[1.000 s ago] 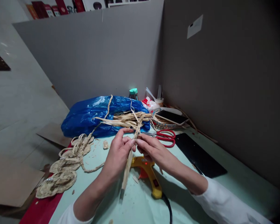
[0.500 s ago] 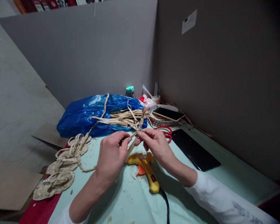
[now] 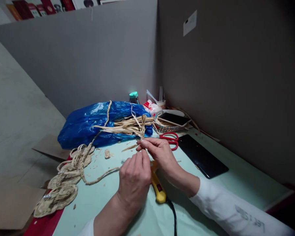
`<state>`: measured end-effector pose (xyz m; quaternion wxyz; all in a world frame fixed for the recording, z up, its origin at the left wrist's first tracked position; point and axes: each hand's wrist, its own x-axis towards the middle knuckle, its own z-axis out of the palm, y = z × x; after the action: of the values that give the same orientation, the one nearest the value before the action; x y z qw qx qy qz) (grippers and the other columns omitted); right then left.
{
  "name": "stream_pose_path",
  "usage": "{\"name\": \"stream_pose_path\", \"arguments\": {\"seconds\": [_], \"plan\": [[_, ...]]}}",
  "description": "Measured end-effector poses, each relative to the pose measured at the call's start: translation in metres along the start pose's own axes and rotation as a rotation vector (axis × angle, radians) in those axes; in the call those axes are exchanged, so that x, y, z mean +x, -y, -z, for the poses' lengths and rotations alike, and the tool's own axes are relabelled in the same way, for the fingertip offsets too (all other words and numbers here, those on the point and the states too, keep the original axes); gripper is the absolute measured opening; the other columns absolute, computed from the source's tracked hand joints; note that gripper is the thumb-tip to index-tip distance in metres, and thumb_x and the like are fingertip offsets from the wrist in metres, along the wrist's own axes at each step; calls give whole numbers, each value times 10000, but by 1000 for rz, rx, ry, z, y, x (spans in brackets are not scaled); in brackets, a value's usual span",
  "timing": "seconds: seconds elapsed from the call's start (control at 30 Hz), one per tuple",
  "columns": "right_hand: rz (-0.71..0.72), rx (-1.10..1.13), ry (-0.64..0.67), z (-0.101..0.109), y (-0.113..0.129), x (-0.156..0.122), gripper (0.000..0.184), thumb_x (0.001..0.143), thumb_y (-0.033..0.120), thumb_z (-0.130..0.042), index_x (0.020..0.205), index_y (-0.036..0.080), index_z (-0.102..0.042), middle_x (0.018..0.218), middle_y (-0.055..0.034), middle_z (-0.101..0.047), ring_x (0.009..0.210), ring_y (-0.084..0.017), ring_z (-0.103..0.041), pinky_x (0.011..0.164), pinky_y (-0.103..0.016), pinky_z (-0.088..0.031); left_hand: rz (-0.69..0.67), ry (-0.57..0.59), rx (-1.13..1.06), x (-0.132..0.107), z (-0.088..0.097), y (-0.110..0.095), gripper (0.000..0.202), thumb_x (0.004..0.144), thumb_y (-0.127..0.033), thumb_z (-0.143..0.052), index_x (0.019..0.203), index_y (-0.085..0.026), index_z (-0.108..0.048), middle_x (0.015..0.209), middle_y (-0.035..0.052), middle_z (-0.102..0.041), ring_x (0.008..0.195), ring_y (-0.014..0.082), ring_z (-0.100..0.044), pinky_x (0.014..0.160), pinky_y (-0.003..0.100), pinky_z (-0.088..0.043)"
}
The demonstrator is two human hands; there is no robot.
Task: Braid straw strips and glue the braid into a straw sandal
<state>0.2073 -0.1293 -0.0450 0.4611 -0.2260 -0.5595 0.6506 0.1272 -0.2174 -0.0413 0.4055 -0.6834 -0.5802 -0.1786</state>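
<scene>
A short braid of dried straw [image 3: 143, 124] stands up from the fingertips of my right hand [image 3: 159, 150], which pinches its lower end. My left hand [image 3: 135, 172] is closed just below and nearer to me, its fingers curled around the strands coming down from the braid; most of what it grips is hidden. One loose strand [image 3: 129, 148] sticks out to the left of the pinch. Beneath both hands lies a yellow glue gun [image 3: 158, 188], its front part covered by my left hand. Red-handled scissors [image 3: 170, 137] lie just beyond my right hand.
Behind the hands a blue plastic bag [image 3: 83, 121] spills straw strips [image 3: 127, 126]. Braided straw pieces [image 3: 66, 177] line the table's left edge. To the right lie a black tablet-like slab [image 3: 204, 157] and a phone [image 3: 174, 119] on a basket [image 3: 159, 124]. Grey partitions [image 3: 123, 55] enclose the back and right.
My left hand has come down and toward me from beside the braid, turning its back up and covering part of the glue gun. My right hand still pinches the braid's lower end.
</scene>
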Motion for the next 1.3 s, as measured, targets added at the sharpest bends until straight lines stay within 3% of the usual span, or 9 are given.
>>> {"name": "stream_pose_path", "arguments": {"seconds": [0.1, 0.2, 0.3, 0.4, 0.57, 0.83, 1.0, 1.17, 1.3], "plan": [[16, 32, -4, 0, 1, 0, 231, 824, 341, -622, 708, 158, -703, 693, -28, -679, 688, -157, -592, 688, -271, -459, 123, -18, -248, 6, 6, 8, 171, 881, -108, -526, 764, -138, -647, 707, 68, -614, 682, 203, -538, 630, 311, -406], [29, 47, 43, -2, 4, 0, 262, 841, 355, -607, 675, 161, -666, 697, -28, -652, 697, -152, -570, 686, -267, -445, 376, -51, -439, 15, 10, 22, 114, 894, -189, -535, 811, -161, -608, 807, 83, -607, 799, 227, -511, 737, 347, -410], [28, 40, 120, -2, 6, -1, 236, 853, 322, -579, 690, 163, -640, 677, -12, -618, 667, -140, -550, 670, -263, -435, 658, 209, -905, 21, 5, 36, 134, 907, -297, -511, 970, -189, -561, 870, 47, -603, 806, 205, -551, 730, 323, -432], [2, -17, 198, 2, 8, -1, 139, 859, 269, -556, 775, 169, -605, 641, 29, -560, 594, -115, -494, 592, -237, -392, 797, 433, -1247, 22, -1, 44, 190, 908, -353, -480, 956, -197, -577, 737, -15, -537, 646, 148, -493, 595, 253, -392], [78, -360, 297, 9, 16, -2, 127, 926, 212, -452, 1052, 204, -466, 603, 87, -506, 569, -113, -450, 586, -227, -342, 762, 421, -1125, 21, -2, 48, 251, 860, -343, -537, 700, -170, -623, 585, -31, -483, 566, 124, -401, 555, 239, -327], [410, -1388, 163, 3, 18, -11, 116, 932, 186, -435, 889, 174, -542, 704, -69, -654, 578, -194, -565, 516, -307, -175, 828, 255, -955, 18, -4, 39, 263, 797, -269, -569, 560, -167, -621, 542, -16, -539, 555, 131, -427, 577, 253, -320], [579, -1445, 222, -1, 10, -19, 160, 819, 67, -441, 891, 166, -545, 627, -47, -631, 537, -198, -578, 475, -314, -181, 947, 196, -1077, 17, -7, 38, 255, 788, -295, -576, 584, -159, -645, 580, -15, -566, 583, 129, -446, 578, 242, -343], [744, -1422, 274, -5, 3, -25, 255, 796, 39, -451, 1013, 134, -545, 722, -53, -649, 604, -197, -611, 479, -312, -296, 1136, 206, -1263, 19, -6, 39, 293, 753, -381, -588, 701, -127, -724, 519, -25, -521, 437, 79, -309, 438, 221, -237], [844, -1501, 308, -9, -2, -30, 262, 894, 71, -416, 1122, 65, -546, 839, -107, -663, 678, -211, -623, 529, -318, -386, 1220, 198, -1421, 21, 1, 36, 280, 712, -386, -639, 729, -119, -724, 621, 39, -656, 552, 141, -528, 537, 245, -404]]}}
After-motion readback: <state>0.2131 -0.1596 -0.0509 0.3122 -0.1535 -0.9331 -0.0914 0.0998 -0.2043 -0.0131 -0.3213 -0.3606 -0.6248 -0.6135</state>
